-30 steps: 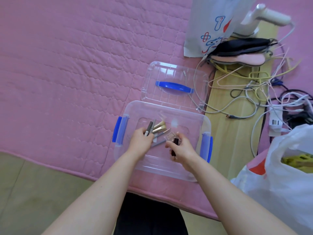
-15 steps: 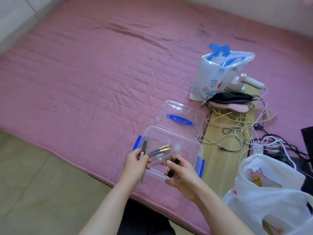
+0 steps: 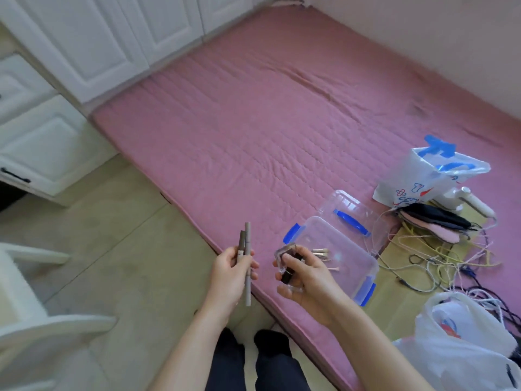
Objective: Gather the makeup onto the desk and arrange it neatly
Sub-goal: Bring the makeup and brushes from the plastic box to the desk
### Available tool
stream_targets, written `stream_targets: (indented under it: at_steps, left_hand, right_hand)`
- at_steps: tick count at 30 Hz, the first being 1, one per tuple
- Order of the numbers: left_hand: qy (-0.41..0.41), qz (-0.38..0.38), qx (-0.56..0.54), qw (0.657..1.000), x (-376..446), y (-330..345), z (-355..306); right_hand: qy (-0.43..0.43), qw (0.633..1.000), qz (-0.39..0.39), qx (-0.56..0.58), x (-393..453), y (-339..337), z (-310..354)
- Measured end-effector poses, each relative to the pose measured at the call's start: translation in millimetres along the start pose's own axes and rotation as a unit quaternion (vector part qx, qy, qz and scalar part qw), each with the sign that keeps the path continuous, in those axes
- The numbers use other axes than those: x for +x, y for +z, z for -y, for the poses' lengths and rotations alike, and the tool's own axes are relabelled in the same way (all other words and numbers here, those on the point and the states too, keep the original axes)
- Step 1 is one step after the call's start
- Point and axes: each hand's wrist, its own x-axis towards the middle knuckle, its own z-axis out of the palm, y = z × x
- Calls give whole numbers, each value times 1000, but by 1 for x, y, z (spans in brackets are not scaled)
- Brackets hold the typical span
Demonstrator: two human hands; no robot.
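The left hand grips two makeup pencils upright, one pale and long, the other darker and shorter, held over the floor just off the edge of the pink mat. The right hand is curled round a clear case and a dark tube, both pinched between thumb and fingers, above the mat's near edge.

Right of that hand, a clear bin with blue clasps sits on the mat. A few gold-handled brushes lie inside it, close to the right hand. The bin's lid, with a blue handle, lies on the mat touching the bin's far side.

Beyond the bin to the right is a wooden board covered with a tangle of cables. Past the lid stands a white printed bag, with dark and pink insoles just beside it. A white plastic bag slumps nearer, to the right of the bin.

Far left of the bin, across the floor, are white cabinets and part of a white chair.
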Motion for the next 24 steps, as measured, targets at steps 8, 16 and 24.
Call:
stream_targets:
  at_steps: [8, 16, 24]
  left_hand:
    - [0, -64, -31, 997, -44, -127, 3]
    - [37, -142, -31, 989, -62, -267, 6]
    - [20, -201, -83, 976, -60, -358, 11]
  right_hand:
    - [4, 991, 36, -129, -9, 126, -36]
    - [16, 971, 82, -226, -3, 261, -82]
    - [29, 950, 138, -279, 13, 361, -107]
